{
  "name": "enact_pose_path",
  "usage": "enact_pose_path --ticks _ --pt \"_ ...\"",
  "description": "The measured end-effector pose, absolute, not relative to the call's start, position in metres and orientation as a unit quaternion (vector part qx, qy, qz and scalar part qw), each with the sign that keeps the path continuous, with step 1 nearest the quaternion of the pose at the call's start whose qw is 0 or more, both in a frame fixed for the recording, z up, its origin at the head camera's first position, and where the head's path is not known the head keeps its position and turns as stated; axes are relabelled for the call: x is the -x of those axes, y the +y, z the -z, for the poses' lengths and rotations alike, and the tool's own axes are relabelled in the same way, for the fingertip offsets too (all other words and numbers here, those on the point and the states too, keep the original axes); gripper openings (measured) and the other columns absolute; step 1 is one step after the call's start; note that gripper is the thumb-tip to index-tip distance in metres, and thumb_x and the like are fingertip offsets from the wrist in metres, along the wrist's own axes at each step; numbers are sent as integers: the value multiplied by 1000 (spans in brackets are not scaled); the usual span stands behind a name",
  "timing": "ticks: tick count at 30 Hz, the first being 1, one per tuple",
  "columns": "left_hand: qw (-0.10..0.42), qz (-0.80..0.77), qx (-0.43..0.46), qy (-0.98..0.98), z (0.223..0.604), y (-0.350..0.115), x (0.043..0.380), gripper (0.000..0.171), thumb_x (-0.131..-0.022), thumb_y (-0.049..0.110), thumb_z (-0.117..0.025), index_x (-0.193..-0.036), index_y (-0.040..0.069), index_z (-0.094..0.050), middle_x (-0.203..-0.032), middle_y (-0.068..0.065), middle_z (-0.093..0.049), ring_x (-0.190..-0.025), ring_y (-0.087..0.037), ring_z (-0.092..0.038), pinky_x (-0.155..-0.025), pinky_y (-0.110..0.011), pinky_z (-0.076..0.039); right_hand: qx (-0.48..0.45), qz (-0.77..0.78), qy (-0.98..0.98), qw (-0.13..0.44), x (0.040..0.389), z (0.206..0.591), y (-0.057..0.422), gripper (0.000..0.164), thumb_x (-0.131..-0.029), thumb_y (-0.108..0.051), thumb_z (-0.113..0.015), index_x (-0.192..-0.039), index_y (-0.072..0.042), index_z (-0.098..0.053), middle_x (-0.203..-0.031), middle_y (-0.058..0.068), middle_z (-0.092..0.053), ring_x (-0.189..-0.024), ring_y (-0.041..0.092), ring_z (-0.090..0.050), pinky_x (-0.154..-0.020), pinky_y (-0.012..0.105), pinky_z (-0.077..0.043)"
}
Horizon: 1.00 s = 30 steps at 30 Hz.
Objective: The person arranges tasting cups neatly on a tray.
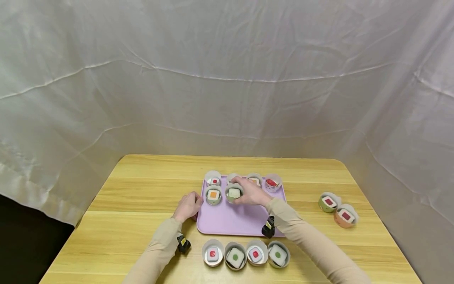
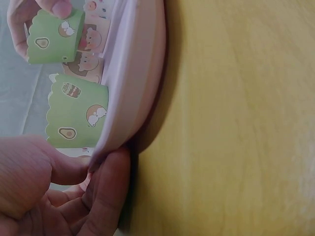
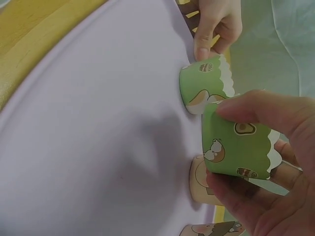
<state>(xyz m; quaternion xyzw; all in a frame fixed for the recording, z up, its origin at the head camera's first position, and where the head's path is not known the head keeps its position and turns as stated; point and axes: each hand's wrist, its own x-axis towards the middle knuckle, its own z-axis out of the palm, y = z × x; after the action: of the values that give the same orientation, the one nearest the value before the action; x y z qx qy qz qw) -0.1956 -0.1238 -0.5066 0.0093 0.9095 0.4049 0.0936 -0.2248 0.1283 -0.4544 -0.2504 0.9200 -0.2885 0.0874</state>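
My right hand (image 1: 250, 192) grips a green paper baking cup (image 3: 236, 142) between thumb and fingers, close over the lilac tray (image 1: 230, 221). Inside that cup lies a pale square piece (image 1: 234, 193). At the tray's left side, my left hand (image 1: 188, 206) pinches the rim, thumb above and a finger beneath, as the left wrist view shows. Just beside it stands another green cup (image 2: 78, 113), holding a white piece with an orange square (image 1: 213, 195). A back row of cups lines the tray's far edge, among them one with a red piece (image 1: 272, 183); the right hand partly hides this row.
In front of the tray, several filled cups (image 1: 235, 256) stand in a row on the wooden table (image 1: 142, 197). Off to the right are a green cup (image 1: 328, 202) and an orange cup (image 1: 345, 216). Grey cloth (image 1: 227, 98) hangs behind and at the sides.
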Motion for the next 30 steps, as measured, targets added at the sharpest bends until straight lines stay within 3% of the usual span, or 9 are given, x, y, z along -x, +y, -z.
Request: enact_pose_path --ticks 11,30 --pt "97 -409 -6 908 508 -124 197 17 -102 14 -52 -94 0 -59 -71 -10 -62 -45 -13 -59 -43 -27 -53 241 288 922 92 222 455 125 63 -74 -11 -86 -130 -7 -56 -129 17 -65 -121 38 -61 -107 57 -48" --pt "94 -402 -8 911 508 -123 196 17 -102 15 -52 -94 1 -59 -72 -10 -62 -46 -13 -59 -44 -27 -53 251 284 922 77 220 458 122 60 -75 -6 -84 -129 -2 -59 -132 17 -66 -124 34 -62 -110 50 -49"
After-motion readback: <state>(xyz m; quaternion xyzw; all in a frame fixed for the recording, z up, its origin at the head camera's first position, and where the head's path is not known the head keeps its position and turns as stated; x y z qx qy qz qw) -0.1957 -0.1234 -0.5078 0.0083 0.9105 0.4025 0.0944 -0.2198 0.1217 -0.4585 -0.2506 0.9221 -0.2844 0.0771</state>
